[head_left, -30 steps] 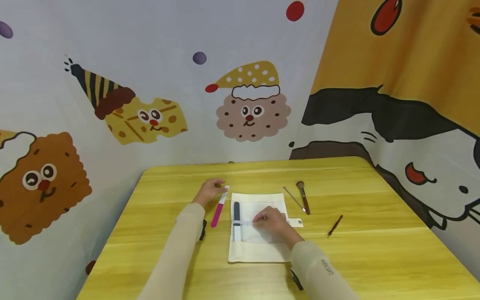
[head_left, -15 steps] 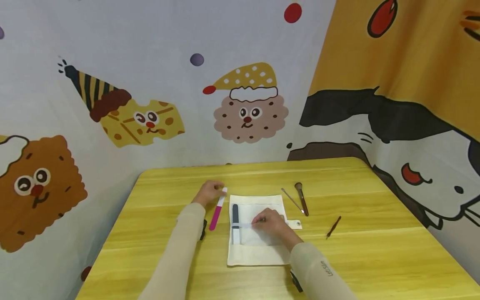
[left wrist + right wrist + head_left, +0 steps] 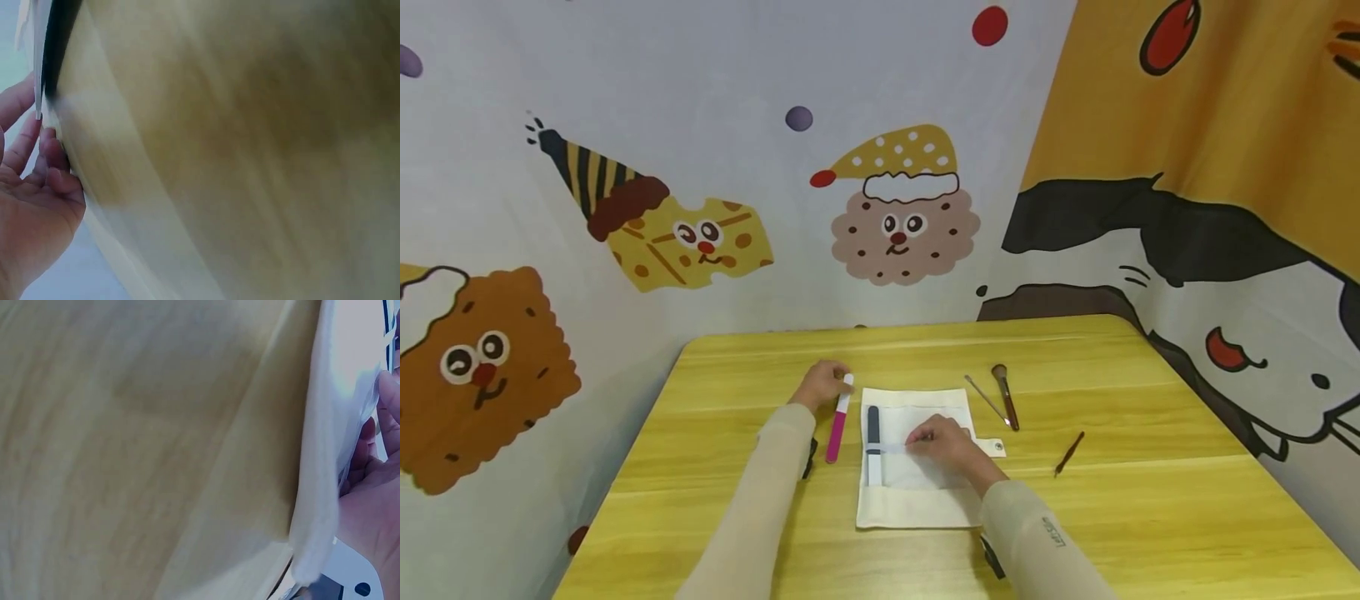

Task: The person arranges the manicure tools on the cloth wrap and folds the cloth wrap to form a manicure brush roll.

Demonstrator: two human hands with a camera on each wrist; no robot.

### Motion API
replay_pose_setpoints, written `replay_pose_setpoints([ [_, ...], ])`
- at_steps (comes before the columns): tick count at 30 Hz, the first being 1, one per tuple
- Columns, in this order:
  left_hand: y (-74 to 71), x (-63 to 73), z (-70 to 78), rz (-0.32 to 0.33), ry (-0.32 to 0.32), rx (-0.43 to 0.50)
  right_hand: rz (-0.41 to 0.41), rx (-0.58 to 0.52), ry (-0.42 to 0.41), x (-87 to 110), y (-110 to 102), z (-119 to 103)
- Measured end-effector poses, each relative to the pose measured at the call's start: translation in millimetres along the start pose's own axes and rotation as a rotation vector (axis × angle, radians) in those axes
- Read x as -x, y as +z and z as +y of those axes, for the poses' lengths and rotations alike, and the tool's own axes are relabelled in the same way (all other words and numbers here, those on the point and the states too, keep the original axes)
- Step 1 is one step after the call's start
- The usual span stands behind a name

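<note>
My left hand [image 3: 822, 385] pinches the white end of a pink-and-white nail file [image 3: 837, 435], left of the cream fabric pouch [image 3: 917, 508] lying unfolded on the table. In the left wrist view that hand [image 3: 39, 219] has its fingertips at a thin pale edge. My right hand [image 3: 946, 442] is over the pouch, pinching a clear strap [image 3: 891, 448] that runs across it. Under the strap's left end lies a dark-and-white file [image 3: 874, 427]. The right wrist view catches the right hand [image 3: 375, 494] beside the pouch edge [image 3: 315, 450]; its fingertips are partly cut off.
Right of the pouch lie a thin metal stick [image 3: 985, 397], a brush [image 3: 1006, 398] with a dark handle and a small brown tool [image 3: 1070, 452]. A snap tab [image 3: 992, 447] sticks out from the pouch's right side. Behind the wooden table [image 3: 1150, 517] hangs a cartoon-printed cloth [image 3: 722, 125].
The pink-and-white nail file has turned slightly in my left hand, its pink end shifting a little right and nearer. The right hand stays on the strap.
</note>
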State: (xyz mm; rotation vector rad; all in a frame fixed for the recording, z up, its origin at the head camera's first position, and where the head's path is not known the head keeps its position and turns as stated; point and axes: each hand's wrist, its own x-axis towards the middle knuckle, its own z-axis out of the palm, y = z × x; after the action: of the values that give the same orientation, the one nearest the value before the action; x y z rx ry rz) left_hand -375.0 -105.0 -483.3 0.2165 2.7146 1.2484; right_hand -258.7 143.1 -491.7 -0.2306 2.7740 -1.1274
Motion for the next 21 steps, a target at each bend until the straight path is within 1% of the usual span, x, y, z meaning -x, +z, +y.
replay_pose_setpoints([
  [6,-6.0,6.5,0.5,-0.004,-0.033,0.065,-0.025,-0.037,0.006,-0.5,-1,0],
  [8,-9.7,9.0,0.8,0.008,-0.050,0.087,-0.032,-0.048,0.010,-1.3,-1,0],
  [10,-14.5,11.0,1.2,0.036,-0.068,0.121,-0.038,-0.050,0.012,-2.1,0,-1],
  [11,-16.8,11.6,1.8,0.052,-0.077,0.161,-0.039,-0.048,0.007,-2.4,-1,-1],
  [14,-23.2,11.9,5.6,0.108,-0.099,0.328,-0.051,-0.053,-0.001,-2.9,-2,-3],
  [17,-25.4,12.2,12.7,0.161,-0.107,0.502,-0.064,-0.056,-0.021,-3.1,-4,-3],
  [18,-25.0,12.3,15.7,0.182,-0.108,0.544,-0.068,-0.059,-0.023,-2.9,-4,-3],
  [21,-19.8,10.9,23.2,0.237,-0.092,0.616,-0.080,-0.065,-0.026,-2.3,-6,-3],
])
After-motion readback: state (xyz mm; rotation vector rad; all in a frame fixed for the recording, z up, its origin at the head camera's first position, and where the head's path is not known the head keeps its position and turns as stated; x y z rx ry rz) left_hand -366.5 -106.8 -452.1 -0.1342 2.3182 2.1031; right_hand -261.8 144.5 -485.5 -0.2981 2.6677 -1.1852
